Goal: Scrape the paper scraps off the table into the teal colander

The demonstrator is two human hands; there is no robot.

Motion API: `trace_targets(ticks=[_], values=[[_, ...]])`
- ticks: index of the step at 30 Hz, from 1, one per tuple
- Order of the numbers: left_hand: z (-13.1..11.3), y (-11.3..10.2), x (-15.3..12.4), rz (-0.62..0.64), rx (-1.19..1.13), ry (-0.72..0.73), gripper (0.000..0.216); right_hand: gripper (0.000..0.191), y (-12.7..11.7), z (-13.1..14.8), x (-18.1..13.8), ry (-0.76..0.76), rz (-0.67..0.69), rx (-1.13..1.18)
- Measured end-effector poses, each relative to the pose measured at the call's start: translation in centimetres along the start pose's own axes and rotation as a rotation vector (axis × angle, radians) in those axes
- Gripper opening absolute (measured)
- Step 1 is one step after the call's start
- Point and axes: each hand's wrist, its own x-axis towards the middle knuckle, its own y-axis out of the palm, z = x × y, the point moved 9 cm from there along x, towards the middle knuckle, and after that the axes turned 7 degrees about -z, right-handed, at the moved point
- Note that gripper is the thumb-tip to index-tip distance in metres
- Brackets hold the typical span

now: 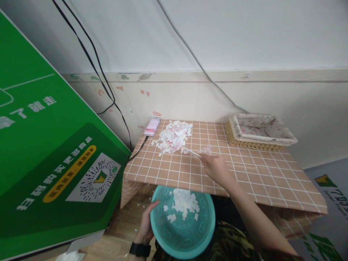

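Note:
My left hand (147, 223) grips the left rim of a round teal plastic basket (181, 252) with slotted walls, held below the table's front edge. White paper scraps (186, 202) lie inside it. Over the table, my right hand (216, 168) is closed around a thin, white, stick-like tool (194, 152), whose exact kind I cannot make out. Its far end points left and meets the lower right edge of a heap of white and pinkish torn paper scraps (174, 136). A small pinkish patch of scraps (207, 149) lies just beyond my right hand.
A brown checked cloth covers the table (244, 170). A cloth-lined wicker basket (258, 146) stands at the back right. Near the left corner lies a pixelated pink item (152, 127) beside a black cable (139, 149). A large green sign panel (54, 141) leans at the left.

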Motion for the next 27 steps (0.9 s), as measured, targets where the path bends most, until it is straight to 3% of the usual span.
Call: trace_targets(ticks=[7, 14, 27], values=[[-0.3, -0.2, 0.3, 0.007, -0.015, 0.011, 0.021, 0.028, 0.3, -1.1, 1.0, 0.02, -0.082, 0.012], [-0.6, -0.4, 0.5, 0.023, -0.003, 0.026, 0.02, 0.026, 0.6, -1.1, 0.9, -0.085, -0.035, 0.09], [-1.0, -1.1, 0.8, -0.003, 0.009, 0.048, 0.021, 0.028, 1.2, -0.5, 1.8, -0.107, -0.063, 0.144]])
